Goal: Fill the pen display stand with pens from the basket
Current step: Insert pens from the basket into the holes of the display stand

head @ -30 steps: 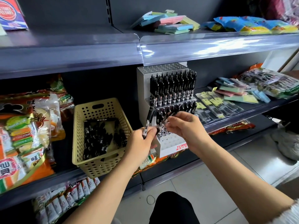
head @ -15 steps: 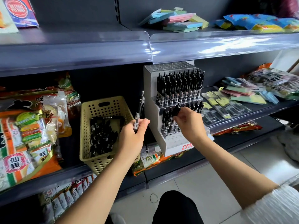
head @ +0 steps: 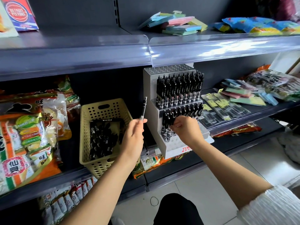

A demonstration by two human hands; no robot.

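Observation:
A white tiered pen display stand [head: 172, 146] sits on the middle shelf, its upper rows packed with black pens [head: 178, 90]. My right hand [head: 185, 129] is at the lowest tier and pinches a black pen [head: 170, 122] standing among the few pens there. My left hand [head: 133, 138] holds one black pen [head: 143, 109] upright by its lower end, between the stand and the basket. The beige perforated basket [head: 97, 111] to the left holds several loose black pens [head: 102, 138].
Snack bags [head: 29, 132] fill the shelf left of the basket. Packaged stationery [head: 227, 109] and notepads lie right of the stand. The upper shelf edge [head: 146, 51] overhangs the stand's top. More snack packs lie below, and tiled floor is at the lower right.
My left hand drew away from the stand toward the left, raising its pen upright. My right hand moved in to the stand's lowest tier with a pen.

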